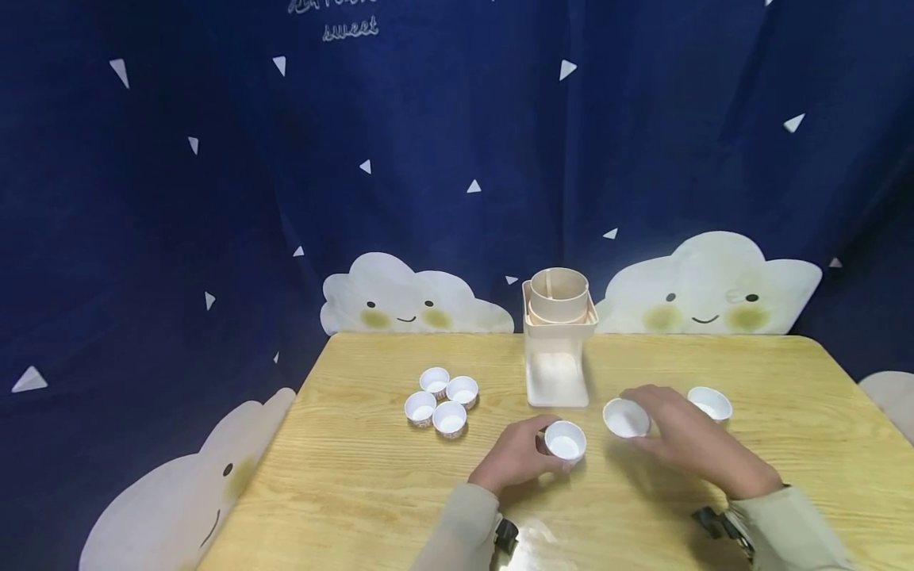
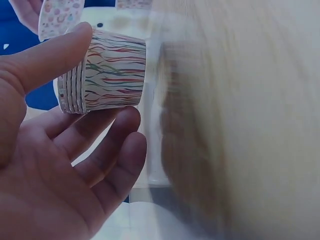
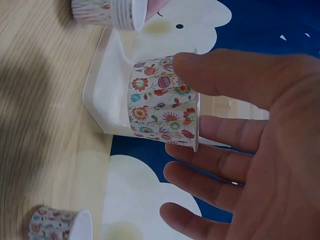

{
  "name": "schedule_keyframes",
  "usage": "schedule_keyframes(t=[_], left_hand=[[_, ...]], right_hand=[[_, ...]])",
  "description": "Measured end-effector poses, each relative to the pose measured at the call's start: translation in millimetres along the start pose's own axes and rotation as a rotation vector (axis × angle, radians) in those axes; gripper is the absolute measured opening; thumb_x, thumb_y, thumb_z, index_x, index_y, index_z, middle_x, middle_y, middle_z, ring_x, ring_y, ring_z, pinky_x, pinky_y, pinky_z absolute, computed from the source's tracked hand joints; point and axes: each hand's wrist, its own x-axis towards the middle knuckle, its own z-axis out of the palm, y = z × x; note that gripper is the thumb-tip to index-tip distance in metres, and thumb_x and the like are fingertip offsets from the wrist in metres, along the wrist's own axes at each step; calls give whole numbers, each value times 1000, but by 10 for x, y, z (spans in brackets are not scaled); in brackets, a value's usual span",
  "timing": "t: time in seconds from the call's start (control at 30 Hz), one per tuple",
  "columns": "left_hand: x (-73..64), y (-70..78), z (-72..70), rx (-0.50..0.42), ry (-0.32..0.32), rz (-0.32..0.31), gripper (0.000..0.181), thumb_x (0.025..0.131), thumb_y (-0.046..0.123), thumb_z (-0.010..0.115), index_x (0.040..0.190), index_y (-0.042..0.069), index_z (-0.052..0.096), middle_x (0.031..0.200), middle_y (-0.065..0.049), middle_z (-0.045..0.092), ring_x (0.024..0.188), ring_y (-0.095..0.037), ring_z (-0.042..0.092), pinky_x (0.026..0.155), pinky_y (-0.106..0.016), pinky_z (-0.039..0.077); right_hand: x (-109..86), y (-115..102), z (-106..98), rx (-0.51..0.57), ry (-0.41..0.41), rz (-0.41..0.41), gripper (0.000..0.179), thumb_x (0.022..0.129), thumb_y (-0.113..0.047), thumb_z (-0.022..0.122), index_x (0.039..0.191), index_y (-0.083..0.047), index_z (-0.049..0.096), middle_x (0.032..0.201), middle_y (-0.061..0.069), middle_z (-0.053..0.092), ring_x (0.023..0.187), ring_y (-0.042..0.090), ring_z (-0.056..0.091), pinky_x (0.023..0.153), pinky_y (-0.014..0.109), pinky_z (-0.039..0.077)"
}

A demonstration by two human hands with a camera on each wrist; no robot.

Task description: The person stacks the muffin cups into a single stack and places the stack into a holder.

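My left hand (image 1: 520, 456) grips a small nested stack of paper cups (image 2: 115, 72), printed with wavy coloured stripes, between thumb and fingers. Several rims show at the stack's open end. In my right hand (image 1: 674, 432) a paper cup (image 3: 162, 102) with a flower print is pinched by the rim, thumb on one side and fingers on the other. Both are raised off the table, side by side and apart, mouths facing up in the head view. Right of that hand another flower-print cup (image 1: 710, 403) stands on the table, partly hidden by my right wrist.
A cream plastic holder (image 1: 555, 373) with a round tube on top stands at the table's back edge. Several white cups (image 1: 450, 419) are grouped to the left on the wooden table (image 1: 357, 476). Behind hangs a dark blue curtain (image 1: 428, 119) with clouds.
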Motion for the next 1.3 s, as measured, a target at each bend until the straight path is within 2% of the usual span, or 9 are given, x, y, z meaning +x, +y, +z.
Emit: schedule_keyframes(t=[0.23,0.43,0.6,0.77,0.9,1.07,1.2,1.3], left_hand=[[42,-48,45,-24,34,-29,54,71,17,88,121,20,66,90,5,70,69,3,56,67,-16,47],[69,-49,64,-30,46,-49,53,72,17,88,120,20,67,93,6,70,72,3,55,69,-15,46],[64,-53,67,-45,55,-60,54,72,18,88,122,21,67,95,6,70,74,2,54,70,-16,45],[89,-53,67,-80,86,-80,53,73,22,87,122,23,68,99,4,71,78,1,55,73,-18,45],[128,-62,90,-140,129,-101,52,72,21,87,121,24,68,94,5,69,74,-1,54,68,-19,45],[178,-81,116,-175,170,-89,50,71,17,87,118,23,69,90,5,67,74,-2,51,66,-19,43],[182,-106,121,-193,160,-75,50,72,15,87,119,21,70,99,5,70,79,-1,52,71,-17,43],[172,-120,107,-214,156,-75,51,72,14,87,119,20,69,99,4,70,78,-1,53,71,-17,44]], right_hand=[[50,-25,75,19,13,6,55,73,-20,85,118,2,65,116,20,69,109,41,63,95,57,48],[72,-29,135,36,36,-22,53,71,-18,85,116,3,66,111,19,70,104,39,65,92,56,50],[95,-47,169,56,21,-5,53,72,-18,85,116,2,66,112,18,70,105,38,65,92,56,50],[122,-54,193,78,2,14,52,72,-16,85,116,2,65,112,18,70,106,39,64,93,56,50],[142,-54,202,77,-2,22,50,72,-15,85,115,2,66,111,17,70,105,37,65,92,55,50],[193,-75,220,83,22,0,47,73,-19,85,113,0,67,108,15,71,102,36,66,90,54,51],[247,-113,248,96,27,-27,45,74,-21,85,111,-2,68,105,12,72,99,34,66,87,53,51],[290,-140,271,101,27,-39,42,75,-20,84,111,-3,68,104,11,72,99,32,66,88,52,51]])
